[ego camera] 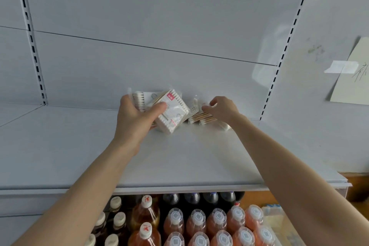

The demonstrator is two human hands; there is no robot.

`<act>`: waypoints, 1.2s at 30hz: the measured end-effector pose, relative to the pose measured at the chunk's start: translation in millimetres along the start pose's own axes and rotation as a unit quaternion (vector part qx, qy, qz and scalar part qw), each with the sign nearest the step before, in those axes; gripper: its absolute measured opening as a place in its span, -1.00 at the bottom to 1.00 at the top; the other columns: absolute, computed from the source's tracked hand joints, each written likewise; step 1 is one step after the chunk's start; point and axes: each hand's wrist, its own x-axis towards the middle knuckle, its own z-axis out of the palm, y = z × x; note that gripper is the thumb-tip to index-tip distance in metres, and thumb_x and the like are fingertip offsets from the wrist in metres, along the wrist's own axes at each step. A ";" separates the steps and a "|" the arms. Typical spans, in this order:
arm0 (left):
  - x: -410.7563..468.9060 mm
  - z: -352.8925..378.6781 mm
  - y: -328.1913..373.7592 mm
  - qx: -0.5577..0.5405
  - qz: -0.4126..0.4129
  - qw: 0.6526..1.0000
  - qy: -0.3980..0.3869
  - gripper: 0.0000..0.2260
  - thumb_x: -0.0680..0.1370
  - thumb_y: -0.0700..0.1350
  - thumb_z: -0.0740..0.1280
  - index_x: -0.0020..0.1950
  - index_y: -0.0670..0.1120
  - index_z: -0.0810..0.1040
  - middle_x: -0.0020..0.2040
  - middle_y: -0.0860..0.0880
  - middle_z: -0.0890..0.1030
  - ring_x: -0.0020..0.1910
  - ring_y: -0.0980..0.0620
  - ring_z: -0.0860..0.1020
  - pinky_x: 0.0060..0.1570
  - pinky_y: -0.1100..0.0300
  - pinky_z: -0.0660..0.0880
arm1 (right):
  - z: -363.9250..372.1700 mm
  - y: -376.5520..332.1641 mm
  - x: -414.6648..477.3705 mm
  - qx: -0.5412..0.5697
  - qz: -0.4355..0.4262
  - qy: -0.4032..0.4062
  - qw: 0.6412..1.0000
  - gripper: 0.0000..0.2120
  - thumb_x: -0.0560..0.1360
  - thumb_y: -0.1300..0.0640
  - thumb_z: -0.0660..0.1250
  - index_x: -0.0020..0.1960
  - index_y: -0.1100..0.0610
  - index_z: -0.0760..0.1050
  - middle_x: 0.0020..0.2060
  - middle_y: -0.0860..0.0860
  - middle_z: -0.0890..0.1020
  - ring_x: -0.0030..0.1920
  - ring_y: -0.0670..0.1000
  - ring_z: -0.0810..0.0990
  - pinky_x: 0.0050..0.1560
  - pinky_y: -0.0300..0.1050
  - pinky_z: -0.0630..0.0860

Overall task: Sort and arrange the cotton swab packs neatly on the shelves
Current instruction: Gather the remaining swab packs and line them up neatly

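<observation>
On the white shelf (pixel 79 146), near the back panel, my left hand (pixel 133 120) grips a stack of clear cotton swab packs (pixel 173 112); the top pack is tilted and carries a small red label. My thumb lies across its face. A further pack stands behind my fingers. To the right, several packs with wooden sticks (pixel 207 119) lie flat on the shelf. My right hand (pixel 221 108) hovers over them with curled fingers touching the top of one; whether it grips is unclear.
Slotted uprights (pixel 33 46) run up the back panel on both sides. A taped paper sheet (pixel 351 78) hangs on the right panel. Below the shelf edge stand rows of drink bottles (pixel 197 223) with white and clear caps.
</observation>
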 end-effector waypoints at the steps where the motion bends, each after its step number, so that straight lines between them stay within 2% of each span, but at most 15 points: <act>1: 0.6 -0.1 -0.3 0.002 0.002 1.000 0.000 -0.45 0.30 -0.17 0.55 0.17 -0.26 0.38 0.06 -0.20 0.60 -0.04 -0.08 0.64 -0.21 0.07 0.62 | 0.6 -0.9 0.8 0.006 0.003 0.001 1.000 -0.63 0.46 -0.07 0.31 0.02 0.24 0.52 -0.03 0.15 0.58 0.02 0.16 0.52 -0.09 -0.08 0.44; 4: -0.6 0.1 -0.3 0.002 0.011 1.000 -0.001 -0.41 0.26 -0.13 0.55 0.18 -0.26 0.38 0.06 -0.18 0.60 -0.06 -0.06 0.64 -0.24 0.11 0.62 | 0.0 -3.4 -4.0 -0.028 0.032 -0.036 0.998 -0.54 0.43 -0.19 0.32 -0.32 0.19 0.33 -0.36 0.05 0.40 -0.21 0.11 0.43 -0.40 -0.12 0.28; 7: -0.7 0.3 -0.3 0.006 0.012 1.000 0.010 -0.49 0.31 -0.16 0.54 0.14 -0.24 0.38 0.06 -0.18 0.59 -0.04 -0.07 0.63 -0.20 0.07 0.62 | -1.3 -4.2 -5.9 -0.019 0.041 -0.027 0.999 -0.56 0.40 -0.14 0.36 -0.36 0.15 0.26 -0.40 0.00 0.34 -0.29 0.07 0.38 -0.44 -0.14 0.21; 9: -0.7 -0.6 -0.6 0.005 0.011 1.000 0.016 -0.55 0.35 -0.19 0.52 0.12 -0.22 0.38 0.07 -0.19 0.59 -0.03 -0.09 0.63 -0.17 0.03 0.61 | -2.5 -3.9 -2.1 0.008 0.028 -0.006 1.000 -0.67 0.37 -0.05 0.40 -0.26 0.19 0.38 -0.33 0.03 0.40 -0.19 0.12 0.43 -0.35 -0.08 0.37; 10: -1.4 -0.7 -0.7 0.004 0.012 1.000 0.016 -0.52 0.32 -0.16 0.54 0.11 -0.22 0.39 0.06 -0.19 0.59 -0.03 -0.09 0.63 -0.15 0.01 0.61 | -2.4 -3.3 0.2 0.032 0.024 0.003 0.999 -0.67 0.36 -0.02 0.42 -0.09 0.22 0.45 -0.20 0.06 0.46 -0.08 0.13 0.46 -0.20 -0.03 0.48; 11: -1.6 -1.0 -1.2 0.003 0.012 1.000 0.016 -0.49 0.29 -0.13 0.55 0.11 -0.22 0.39 0.06 -0.18 0.59 -0.03 -0.09 0.63 -0.14 0.01 0.62 | -2.4 -2.8 2.1 0.069 0.027 0.008 0.997 -0.57 0.35 0.01 0.43 0.10 0.23 0.43 -0.05 0.09 0.47 0.02 0.12 0.47 -0.06 0.01 0.53; 13: -2.2 -1.7 -0.1 0.004 0.018 1.000 0.024 -0.53 0.32 -0.16 0.54 0.09 -0.19 0.37 0.07 -0.18 0.59 -0.02 -0.09 0.63 -0.15 0.03 0.61 | -1.7 -2.3 3.1 0.139 0.041 0.022 0.989 -0.43 0.36 0.08 0.43 0.30 0.20 0.33 0.16 0.12 0.40 0.07 0.09 0.48 -0.01 0.00 0.56; 15: -0.6 -2.6 -0.8 0.008 0.022 0.999 0.032 -0.58 0.38 -0.20 0.50 0.11 -0.21 0.37 0.08 -0.18 0.58 -0.02 -0.08 0.62 -0.17 0.05 0.61 | -0.6 -1.1 0.9 0.171 0.038 0.048 0.983 -0.44 0.38 0.11 0.40 0.32 0.18 0.31 0.23 0.13 0.37 0.09 0.09 0.48 0.05 0.02 0.55; 17: 0.3 -2.9 -2.6 0.010 0.023 0.999 0.032 -0.53 0.37 -0.19 0.52 0.15 -0.24 0.38 0.08 -0.19 0.59 -0.02 -0.08 0.63 -0.19 0.06 0.62 | -2.6 4.3 -1.8 0.190 0.037 0.088 0.977 -0.48 0.41 0.13 0.36 0.32 0.19 0.32 0.24 0.14 0.37 0.15 0.10 0.44 0.16 -0.01 0.46; 19: 0.3 -3.7 -3.0 0.001 0.025 0.999 0.028 -0.47 0.32 -0.15 0.54 0.17 -0.26 0.38 0.08 -0.19 0.59 -0.02 -0.08 0.63 -0.20 0.06 0.62 | -8.8 13.1 -7.1 0.221 0.031 0.138 0.965 -0.51 0.43 0.14 0.34 0.32 0.20 0.34 0.23 0.16 0.42 0.18 0.11 0.44 0.19 -0.03 0.43; 21: 0.2 -4.2 -2.2 0.002 0.029 0.999 0.024 -0.46 0.32 -0.16 0.54 0.17 -0.27 0.38 0.07 -0.19 0.59 -0.03 -0.08 0.63 -0.22 0.07 0.62 | -18.3 20.8 -14.0 0.266 0.019 0.157 0.951 -0.53 0.42 0.15 0.36 0.30 0.20 0.38 0.20 0.17 0.49 0.16 0.14 0.49 0.18 0.06 0.47; 25: 0.1 -4.8 0.2 -0.002 0.023 1.000 0.013 -0.56 0.41 -0.21 0.47 0.20 -0.30 0.41 0.05 -0.21 0.61 -0.11 -0.03 0.66 -0.36 0.19 0.57 | -35.2 21.3 -41.4 0.446 -0.013 0.099 0.890 -0.64 0.44 0.22 0.37 0.22 0.22 0.46 0.05 0.18 0.60 -0.05 0.09 0.63 -0.07 -0.05 0.61; 29: -14.7 -16.1 13.8 -0.027 0.028 0.999 0.008 -0.63 0.45 -0.20 0.43 0.20 -0.28 0.46 0.02 -0.20 0.64 -0.12 -0.03 0.66 -0.35 0.19 0.55 | -41.5 -3.4 -75.7 0.536 -0.077 0.032 0.840 -0.84 0.49 0.27 0.31 0.05 0.15 0.54 -0.12 0.11 0.66 -0.15 0.04 0.65 -0.03 -0.06 0.61; 31: -29.6 -28.1 21.1 -0.028 0.044 0.999 0.016 -0.71 0.47 -0.20 0.40 0.16 -0.25 0.52 -0.03 -0.17 0.66 -0.13 -0.03 0.67 -0.33 0.19 0.56 | -37.4 -21.3 -88.4 0.556 -0.110 -0.003 0.824 -0.86 0.50 0.29 0.28 -0.02 0.11 0.56 -0.17 0.08 0.67 -0.15 0.04 0.65 -0.02 -0.06 0.61; 36: -68.5 -78.5 35.3 -0.040 0.067 0.993 0.085 -0.87 0.47 -0.22 0.38 0.00 -0.17 0.58 -0.13 -0.11 0.69 -0.15 -0.02 0.67 -0.26 0.12 0.62 | -13.1 -80.9 -114.9 0.598 -0.170 -0.088 0.778 -0.85 0.51 0.30 0.26 0.02 0.16 0.55 -0.19 0.06 0.69 -0.17 0.04 0.65 -0.02 -0.02 0.61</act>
